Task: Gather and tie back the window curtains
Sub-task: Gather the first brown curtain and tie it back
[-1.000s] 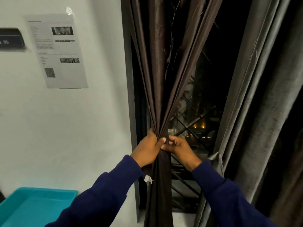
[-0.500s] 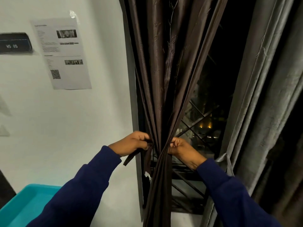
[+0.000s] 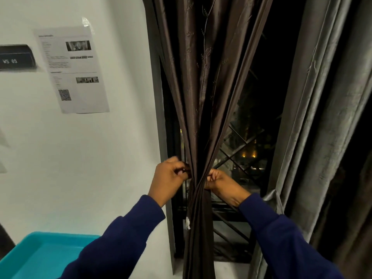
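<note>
A dark brown curtain (image 3: pixel 203 93) hangs at the window's left side, bunched to a narrow waist at about hand height. My left hand (image 3: pixel 168 178) is at the left of that waist, fingers curled and pinching a dark tie strip against the fabric. My right hand (image 3: pixel 220 181) grips the bunch from the right, fingers curled into the folds. Most of the tie strip is hidden by my fingers and the folds. A grey curtain (image 3: pixel 322 117) hangs at the right, cinched low by a grey tie (image 3: pixel 273 198).
Behind the curtains is a dark window with a diagonal metal grille (image 3: pixel 237 158). White wall to the left carries a taped paper notice (image 3: pixel 74 71) and a dark label plate (image 3: pixel 16 58). A teal tray (image 3: pixel 40 256) sits at the lower left.
My left hand has come back in from the left and now pinches the tie right at the curtain's waist. The right hand has stayed on the bunch. The view shifted slightly.
</note>
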